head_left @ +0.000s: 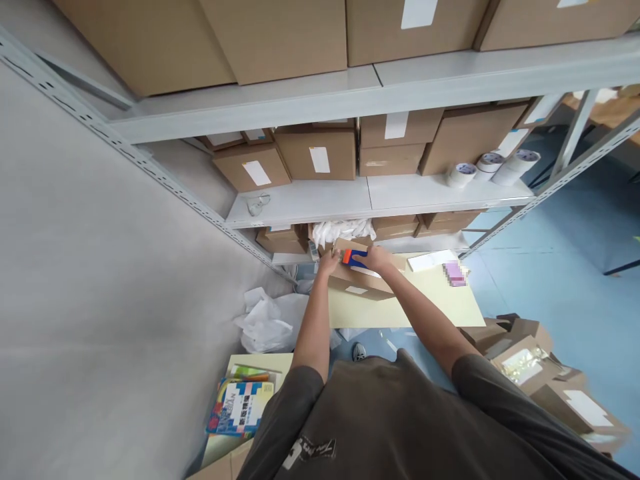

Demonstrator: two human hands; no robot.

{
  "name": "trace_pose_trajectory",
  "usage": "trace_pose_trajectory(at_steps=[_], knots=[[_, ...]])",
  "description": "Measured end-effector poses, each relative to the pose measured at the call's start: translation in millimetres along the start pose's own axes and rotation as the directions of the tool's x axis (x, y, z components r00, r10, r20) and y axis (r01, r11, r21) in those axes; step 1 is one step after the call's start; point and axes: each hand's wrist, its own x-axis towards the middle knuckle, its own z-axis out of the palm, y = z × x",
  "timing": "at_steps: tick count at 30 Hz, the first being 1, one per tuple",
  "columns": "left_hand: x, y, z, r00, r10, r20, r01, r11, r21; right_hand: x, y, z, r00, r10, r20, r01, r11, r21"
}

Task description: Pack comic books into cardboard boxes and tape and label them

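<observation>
A brown cardboard box (367, 292) with a white label on its near side rests on the pale yellow table (435, 300). Above the box top, my right hand (379, 259) is closed on a blue-and-orange tape dispenser (357, 257), its orange end pointing left. My left hand (329, 262) is at the box's left end, close to that orange end. Its fingers are curled together, and what they pinch is too small to make out.
A metal shelf rack (300, 103) stacked with cartons rises just ahead. Rolls of tape (461, 175) stand on its middle shelf. White plastic bags (273, 320) lie at left, books (243, 407) on a side table below. Used cartons (525, 363) pile up at right.
</observation>
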Motion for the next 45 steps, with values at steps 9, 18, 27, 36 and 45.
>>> trace_pose_trajectory(at_steps=[9, 18, 27, 36, 45], knots=[[-42, -1, 91.2, 0.989, -0.092, 0.113, 0.099, 0.994, -0.050, -5, 51, 11, 0.991, 0.034, 0.132, -0.018, 0.993, -0.116], [-47, 45, 150.4, 0.987, -0.052, 0.152, 0.059, 0.997, -0.044, -55, 238, -25, 0.987, 0.109, 0.118, -0.094, 0.988, -0.120], [-32, 25, 163.3, 0.993, 0.004, 0.116, 0.008, 0.995, -0.103, -131, 442, -39, 0.916, 0.399, 0.040, -0.394, 0.914, -0.099], [-8, -18, 99.9, 0.976, -0.099, 0.195, 0.133, 0.977, -0.170, -84, 337, -33, 0.964, 0.259, -0.065, -0.255, 0.965, 0.061], [5, -15, 9.9, 0.993, -0.113, -0.032, 0.112, 0.993, -0.042, -20, 141, -58, 0.989, 0.087, -0.121, -0.088, 0.996, 0.000]])
